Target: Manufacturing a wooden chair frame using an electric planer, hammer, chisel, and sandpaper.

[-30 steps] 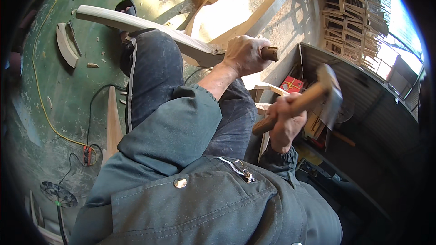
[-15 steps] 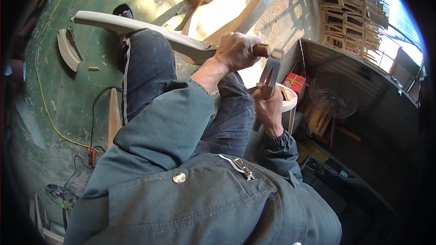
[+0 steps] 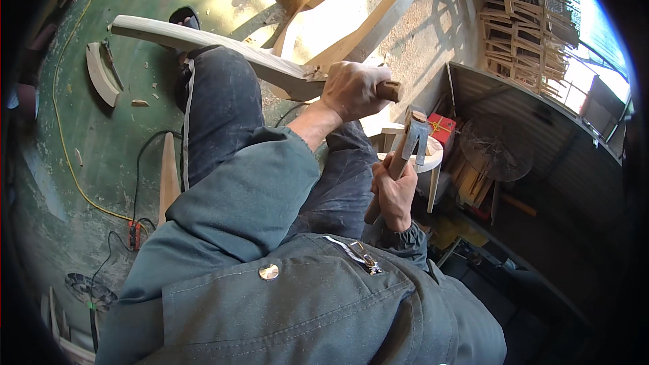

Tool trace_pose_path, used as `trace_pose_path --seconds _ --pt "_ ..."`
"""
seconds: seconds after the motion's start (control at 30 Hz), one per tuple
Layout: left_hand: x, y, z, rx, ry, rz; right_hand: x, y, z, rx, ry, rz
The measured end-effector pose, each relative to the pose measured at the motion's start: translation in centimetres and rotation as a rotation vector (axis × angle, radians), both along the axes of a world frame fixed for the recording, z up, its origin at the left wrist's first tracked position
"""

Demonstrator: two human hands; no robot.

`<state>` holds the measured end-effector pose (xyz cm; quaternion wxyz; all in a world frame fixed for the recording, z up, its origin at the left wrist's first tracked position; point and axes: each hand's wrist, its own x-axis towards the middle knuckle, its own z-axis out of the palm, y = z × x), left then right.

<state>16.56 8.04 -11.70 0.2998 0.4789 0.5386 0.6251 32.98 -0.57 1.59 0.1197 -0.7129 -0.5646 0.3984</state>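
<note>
My left hand (image 3: pixel 351 89) is closed round a chisel, whose short brown wooden handle (image 3: pixel 389 90) juts out to the right of the fist. Its blade is hidden behind the hand. That fist sits against the right end of a long, curved pale wooden piece (image 3: pixel 223 46), which lies across by my left knee. Lower and to the right, my right hand (image 3: pixel 395 192) grips a claw hammer (image 3: pixel 410 140) by its wooden handle. The grey hammer head is raised, just below and apart from the chisel's handle end.
An angular wooden frame (image 3: pixel 351 40) stands beyond my hands. At left on the green floor lie a curved wood offcut (image 3: pixel 101 78), a yellow cord (image 3: pixel 59 122) and a red socket block (image 3: pixel 134 235). A round-topped wooden stool (image 3: pixel 433 155) and red box (image 3: pixel 441 127) are at right.
The hammer and my right hand have dropped down and back from the chisel handle. My left fist has shifted slightly, and the chisel handle's end sits a little lower.
</note>
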Motion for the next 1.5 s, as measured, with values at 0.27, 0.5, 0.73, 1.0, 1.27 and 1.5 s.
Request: trace_pose_path --seconds 0.27,0.5,0.73,1.0,1.27,1.5 --pt "-0.9 2.0 -0.7 -0.044 -0.051 -0.105 -2.3 2.4 0.9 0.031 -0.022 0.110" --pt "-2.2 3.2 -0.8 -0.139 -0.109 -0.199 -4.7 5.0 2.4 0.150 0.144 0.050" --pt "-1.9 4.0 -0.2 -0.204 -0.174 -0.074 -5.2 7.0 3.0 0.103 0.211 -0.025" --pt "-1.8 3.9 -1.0 -0.212 -0.116 -0.095 -6.8 11.8 6.2 0.439 0.566 0.045" --pt "-1.8 3.6 -1.9 -0.124 -0.090 -0.114 -3.4 11.7 4.0 0.099 -0.240 0.379" --pt "-1.5 3.4 -2.0 -0.116 -0.063 -0.194 -1.6 8.7 -1.1 0.384 -0.447 0.620"
